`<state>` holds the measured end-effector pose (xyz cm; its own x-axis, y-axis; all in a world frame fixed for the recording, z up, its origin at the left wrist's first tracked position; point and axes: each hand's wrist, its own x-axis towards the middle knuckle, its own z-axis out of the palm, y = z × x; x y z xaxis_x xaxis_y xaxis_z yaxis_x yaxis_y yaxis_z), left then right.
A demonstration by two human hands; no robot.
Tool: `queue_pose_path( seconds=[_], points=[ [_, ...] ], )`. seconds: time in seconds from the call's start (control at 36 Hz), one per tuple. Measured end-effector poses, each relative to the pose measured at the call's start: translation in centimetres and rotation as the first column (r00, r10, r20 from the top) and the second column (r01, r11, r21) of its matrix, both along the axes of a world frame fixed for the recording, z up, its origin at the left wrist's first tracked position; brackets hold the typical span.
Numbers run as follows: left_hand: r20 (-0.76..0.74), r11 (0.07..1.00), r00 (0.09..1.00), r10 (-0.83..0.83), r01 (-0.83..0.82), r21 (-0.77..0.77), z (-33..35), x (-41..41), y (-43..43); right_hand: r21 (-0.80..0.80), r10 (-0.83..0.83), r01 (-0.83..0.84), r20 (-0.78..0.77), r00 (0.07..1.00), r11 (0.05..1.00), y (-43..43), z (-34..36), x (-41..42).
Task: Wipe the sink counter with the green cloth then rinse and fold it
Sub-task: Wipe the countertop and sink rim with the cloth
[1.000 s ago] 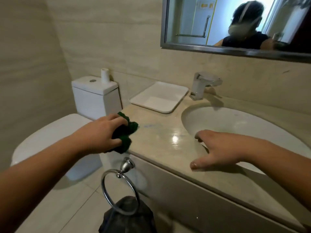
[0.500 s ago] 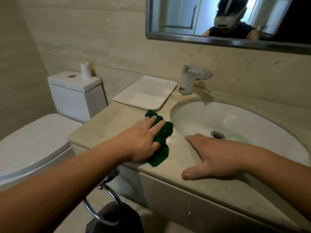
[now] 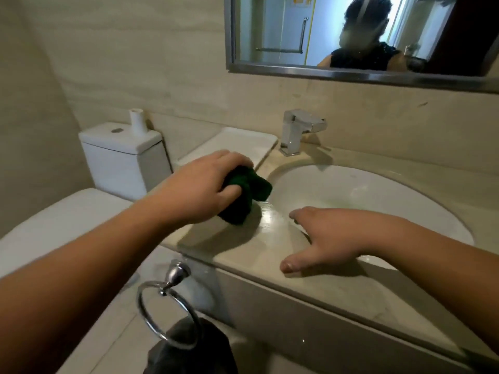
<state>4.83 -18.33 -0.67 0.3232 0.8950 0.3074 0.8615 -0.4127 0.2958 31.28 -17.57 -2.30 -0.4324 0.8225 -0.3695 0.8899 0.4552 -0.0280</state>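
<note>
My left hand (image 3: 205, 184) grips a bunched dark green cloth (image 3: 248, 193) and presses it on the beige sink counter (image 3: 243, 252), just left of the white basin (image 3: 364, 201). The cloth sits near the basin's left rim, in front of the white tray (image 3: 259, 143). My right hand (image 3: 329, 236) lies flat on the counter's front strip, fingers spread, with the fingertips pointing left toward the cloth and holding nothing. A wet sheen shows on the counter between the two hands.
A chrome tap (image 3: 297, 130) stands behind the basin. A toilet (image 3: 54, 225) with its cistern (image 3: 121, 155) and a white roll core (image 3: 137, 121) is at the left. A chrome towel ring (image 3: 167, 317) with a dark towel (image 3: 189, 349) hangs below the counter. Mirror (image 3: 351, 33) above.
My left hand has swept the cloth from the counter's left edge rightward and farther back, toward the basin rim and tray. The right hand stays planted on the counter.
</note>
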Motion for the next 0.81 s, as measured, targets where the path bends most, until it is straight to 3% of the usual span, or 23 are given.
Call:
queue_pose_path(
  seconds=[0.11, 0.22, 0.28, 0.36, 0.56, 0.81],
  points=[
    [-0.130, 0.978, 0.972, 0.197, -0.205, -0.051, -0.6, -8.5, -1.8, 0.036, 0.061, -0.061, 0.012, 0.998, 0.997, 0.7, -0.2, -3.0],
    [-0.251, 0.868, 0.898, 0.362, -0.423, -0.261, -4.9, -13.8, -2.8, 0.020, 0.077, -0.077, -0.011, 0.997, 0.997, 0.6, -2.2, -4.3],
    [-0.209, 0.865, 0.914, 0.348, -0.399, -0.305, -6.6, -13.8, -3.0, -0.004, 0.059, -0.060, -0.072, 0.996, 0.998, 0.3, -3.6, -4.3],
    [-0.214, 0.908, 0.932, 0.293, -0.341, -0.241, -7.2, -12.0, -1.9, 0.022, 0.054, -0.052, -0.137, 0.989, 0.998, 0.0, -4.4, -4.0],
    [-0.194, 0.962, 0.979, 0.060, -0.108, -0.249, -7.8, -5.9, 3.2, 0.020, 0.055, -0.052, -0.179, 0.982, 0.998, -0.2, -4.2, -3.3],
    [-0.222, 0.963, 0.963, -0.151, 0.092, -0.255, -7.6, 3.2, 7.0, 0.020, 0.059, -0.056, -0.206, 0.977, 0.998, -2.1, -4.2, 1.2]
  ],
)
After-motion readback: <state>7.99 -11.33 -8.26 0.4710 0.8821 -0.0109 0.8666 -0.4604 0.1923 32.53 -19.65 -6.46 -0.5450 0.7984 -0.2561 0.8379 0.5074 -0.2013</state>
